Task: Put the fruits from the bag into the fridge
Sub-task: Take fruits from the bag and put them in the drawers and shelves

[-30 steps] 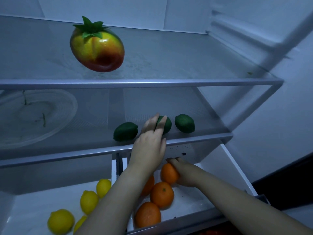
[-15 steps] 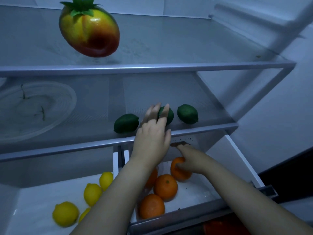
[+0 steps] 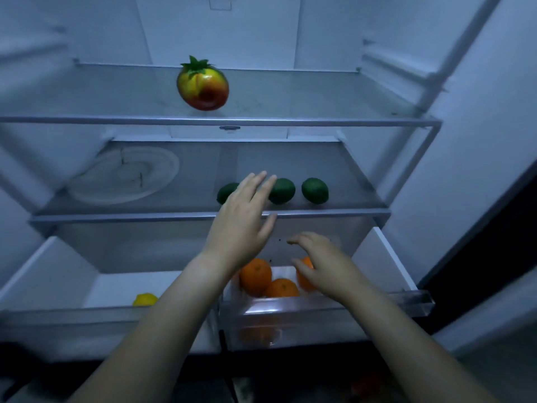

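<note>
Left hand (image 3: 242,225) is held flat, fingers straight, nothing grasped, in front of the glass middle shelf (image 3: 145,218). Right hand (image 3: 319,263) is relaxed, fingers loosely bent over round oranges (image 3: 255,276) in the clear plastic right drawer (image 3: 319,309); whether they touch cannot be told. Smooth oval limes (image 3: 314,190) are lined on that shelf. A glossy mango (image 3: 203,85) is set on the shelf above, and a lemon (image 3: 145,299) in the left drawer (image 3: 58,315).

Your left hand (image 3: 241,225) covered the right side of the leftmost dark green round lime (image 3: 226,193). Your right hand (image 3: 319,263) hid most of the rightmost round orange (image 3: 308,261). Only the yellow lemon (image 3: 145,299)'s top showed above the clear plastic drawer front (image 3: 87,312).
</note>
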Demonstrator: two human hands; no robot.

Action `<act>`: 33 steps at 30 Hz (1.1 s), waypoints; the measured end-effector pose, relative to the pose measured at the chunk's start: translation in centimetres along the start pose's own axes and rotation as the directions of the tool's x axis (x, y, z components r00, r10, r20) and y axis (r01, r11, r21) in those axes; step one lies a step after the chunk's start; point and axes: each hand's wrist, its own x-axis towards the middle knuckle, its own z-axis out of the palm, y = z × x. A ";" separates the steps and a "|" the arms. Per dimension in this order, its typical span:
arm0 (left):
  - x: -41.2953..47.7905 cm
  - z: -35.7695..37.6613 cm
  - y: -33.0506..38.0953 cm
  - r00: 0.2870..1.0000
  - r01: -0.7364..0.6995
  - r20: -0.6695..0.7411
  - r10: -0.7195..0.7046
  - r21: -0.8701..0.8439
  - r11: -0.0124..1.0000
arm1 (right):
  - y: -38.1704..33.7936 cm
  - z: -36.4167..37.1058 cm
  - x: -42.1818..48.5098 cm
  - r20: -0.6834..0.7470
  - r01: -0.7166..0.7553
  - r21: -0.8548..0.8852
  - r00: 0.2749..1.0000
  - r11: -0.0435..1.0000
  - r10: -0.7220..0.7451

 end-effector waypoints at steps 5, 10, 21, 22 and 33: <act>-7.9 -1.2 0.2 0.988 0.157 -0.001 -0.157 0.027 0.987 | -2.9 2.3 -5.1 -0.123 0.087 0.028 0.989 0.996 -0.083; -15.3 -1.3 -0.1 0.959 0.274 0.021 -0.281 0.171 0.947 | -4.8 5.1 -8.3 -0.230 0.095 -0.089 0.966 0.991 -0.114; -23.1 0.4 -0.8 0.909 0.367 0.039 -0.415 0.395 0.842 | -5.7 9.0 -12.2 -0.294 0.059 -0.227 0.947 0.972 -0.126; -23.3 0.6 -0.8 0.910 0.367 0.038 -0.412 0.387 0.846 | -5.6 9.2 -12.4 -0.288 0.071 -0.239 0.947 0.968 -0.140; -23.5 1.5 -0.2 0.895 0.428 -0.030 -0.445 0.343 0.836 | -5.0 9.7 -12.2 -0.357 0.102 -0.198 0.919 0.975 -0.169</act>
